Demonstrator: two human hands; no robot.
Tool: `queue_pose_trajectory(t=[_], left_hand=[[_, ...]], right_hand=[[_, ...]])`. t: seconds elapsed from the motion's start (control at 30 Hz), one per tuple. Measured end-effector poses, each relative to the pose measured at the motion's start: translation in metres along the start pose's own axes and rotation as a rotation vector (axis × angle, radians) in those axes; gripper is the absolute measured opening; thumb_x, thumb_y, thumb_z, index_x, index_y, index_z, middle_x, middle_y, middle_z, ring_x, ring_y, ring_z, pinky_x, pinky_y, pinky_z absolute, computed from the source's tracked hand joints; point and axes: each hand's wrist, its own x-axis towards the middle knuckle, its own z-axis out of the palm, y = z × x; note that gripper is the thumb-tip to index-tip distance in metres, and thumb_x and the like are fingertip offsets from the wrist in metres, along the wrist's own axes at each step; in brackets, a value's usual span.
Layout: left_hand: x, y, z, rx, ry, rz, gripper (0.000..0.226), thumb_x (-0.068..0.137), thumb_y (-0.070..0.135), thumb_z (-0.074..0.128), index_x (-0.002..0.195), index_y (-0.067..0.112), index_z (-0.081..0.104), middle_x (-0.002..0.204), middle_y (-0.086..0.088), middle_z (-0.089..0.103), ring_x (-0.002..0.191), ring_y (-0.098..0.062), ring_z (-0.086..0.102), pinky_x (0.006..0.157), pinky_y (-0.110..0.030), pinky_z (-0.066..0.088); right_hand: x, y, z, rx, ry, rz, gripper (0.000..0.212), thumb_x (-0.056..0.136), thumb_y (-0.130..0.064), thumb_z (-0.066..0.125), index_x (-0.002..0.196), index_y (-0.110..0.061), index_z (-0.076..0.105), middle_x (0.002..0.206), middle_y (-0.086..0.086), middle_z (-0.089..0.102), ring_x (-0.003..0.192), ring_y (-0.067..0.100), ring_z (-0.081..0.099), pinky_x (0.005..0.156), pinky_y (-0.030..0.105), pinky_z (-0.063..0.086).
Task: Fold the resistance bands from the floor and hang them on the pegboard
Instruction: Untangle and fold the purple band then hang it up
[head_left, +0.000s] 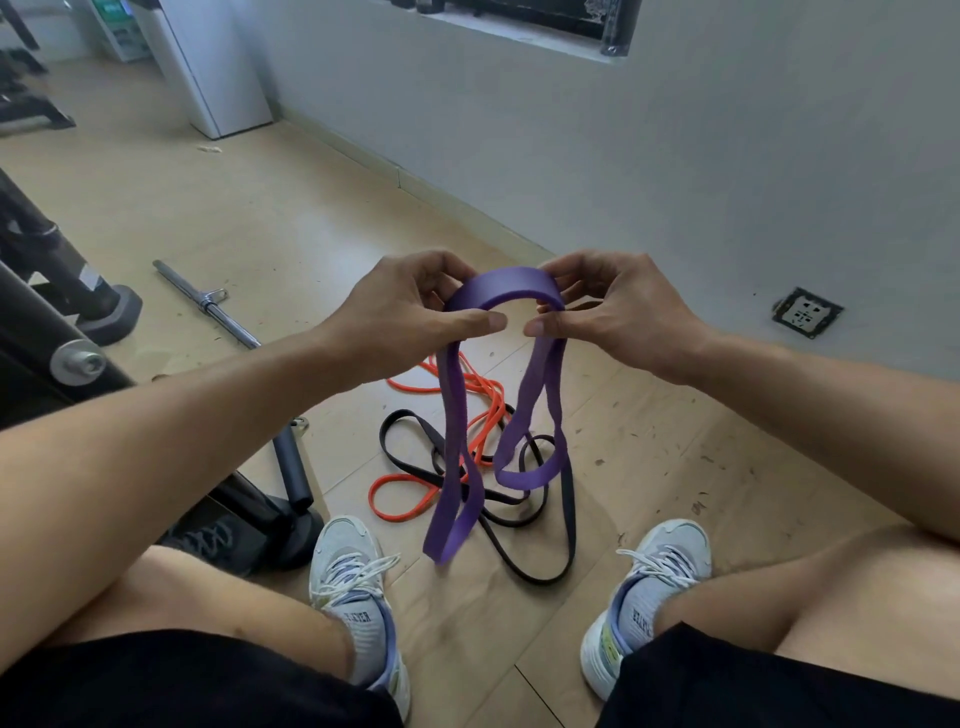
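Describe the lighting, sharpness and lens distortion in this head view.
Head view: soft, even daylight with faint shadows; wide-angle lens bends the wall and stretches the forearms; the purple band's lower loops are slightly motion-blurred, while the left hand and right hand stay fairly sharp.

Purple band; orange band, black band; pale-grey shoes.

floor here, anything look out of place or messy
Yes. The orange band and black band lie tangled in a heap between the shoes, not yet folded. A loose metal bar lies on the floor, which is littered with small specks.
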Motion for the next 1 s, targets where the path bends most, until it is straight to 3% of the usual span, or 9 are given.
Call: queue_pose_trajectory(t=[0.07,0.17,0.23,0.43,0.6,0.7,0.8,0.9,1.0], left_hand=[[0.0,0.005,0.0,0.035,0.029,0.045,0.033,0.078,0.037,0.085,0.102,0.02,0.071,0.089,-0.005,0.075,0.083,-0.028,0.071,0.083,-0.041,0.061],[-0.001,0.013,-0.002,0.078,0.055,0.12,0.027,0.081,0.039,0.081,0.105,0.031,0.069,0.093,0.011,0.074,0.088,-0.015,0.07,0.084,-0.024,0.057],[-0.001,0.018,0.001,0.113,0.044,0.166,0.029,0.083,0.036,0.08,0.11,0.03,0.071,0.095,0.015,0.073,0.091,-0.011,0.07,0.085,-0.021,0.056],[0.001,0.034,0.012,0.043,0.054,0.232,0.023,0.084,0.028,0.082,0.105,0.028,0.072,0.094,0.011,0.075,0.089,-0.012,0.07,0.088,-0.028,0.056],[0.003,0.04,0.007,0.0,0.078,0.274,0.056,0.077,0.031,0.086,0.128,0.027,0.065,0.089,0.009,0.071,0.088,-0.011,0.068,0.084,-0.02,0.056],[0.005,0.039,0.001,-0.02,0.082,0.279,0.057,0.077,0.031,0.086,0.129,0.026,0.064,0.083,0.009,0.067,0.078,-0.008,0.063,0.08,-0.024,0.056],[0.008,0.036,-0.009,-0.041,0.117,0.266,0.053,0.078,0.03,0.085,0.127,0.027,0.065,0.082,0.009,0.065,0.073,-0.005,0.058,0.076,-0.023,0.054],[0.008,0.032,-0.019,0.008,0.102,0.258,0.052,0.082,0.025,0.083,0.13,0.026,0.063,0.088,0.003,0.066,0.082,-0.011,0.064,0.08,-0.024,0.057],[0.007,0.023,-0.025,-0.031,0.144,0.203,0.049,0.085,0.021,0.08,0.13,0.026,0.06,0.092,0.0,0.07,0.089,-0.018,0.069,0.085,-0.024,0.057]], right_hand=[[-0.001,0.0,0.001,-0.004,-0.032,-0.005,0.042,0.076,-0.027,0.087,0.113,-0.019,0.069,0.099,0.003,0.073,0.089,0.022,0.07,0.078,0.026,0.061],[-0.001,0.004,0.002,0.065,-0.159,0.046,0.034,0.075,-0.025,0.088,0.105,-0.021,0.072,0.092,0.007,0.073,0.082,0.021,0.07,0.082,0.036,0.062],[-0.002,0.009,0.007,0.094,-0.247,0.094,0.034,0.075,-0.027,0.089,0.105,-0.024,0.074,0.097,0.006,0.075,0.088,0.017,0.071,0.085,0.037,0.062],[0.0,0.022,0.042,-0.013,-0.405,0.109,0.054,0.075,-0.036,0.091,0.122,-0.018,0.071,0.114,-0.005,0.075,0.103,0.012,0.074,0.092,0.037,0.062],[0.001,0.024,0.059,0.098,-0.465,0.158,0.05,0.081,-0.036,0.086,0.124,-0.02,0.069,0.116,-0.002,0.076,0.104,0.016,0.074,0.095,0.04,0.061],[0.003,0.026,0.063,0.099,-0.458,0.184,0.033,0.082,-0.031,0.086,0.109,-0.018,0.072,0.101,-0.001,0.078,0.094,0.017,0.077,0.092,0.039,0.062],[0.005,0.032,0.062,0.061,-0.45,0.179,0.027,0.079,-0.03,0.088,0.091,-0.014,0.071,0.081,0.001,0.076,0.079,0.018,0.076,0.077,0.031,0.061],[0.007,0.042,0.057,-0.007,-0.473,0.197,0.036,0.076,-0.031,0.09,0.094,-0.008,0.069,0.086,0.01,0.074,0.082,0.027,0.076,0.079,0.038,0.064],[0.008,0.05,0.049,-0.121,-0.53,0.206,0.03,0.076,-0.03,0.089,0.091,-0.015,0.069,0.086,0.004,0.073,0.079,0.019,0.074,0.078,0.036,0.063]])
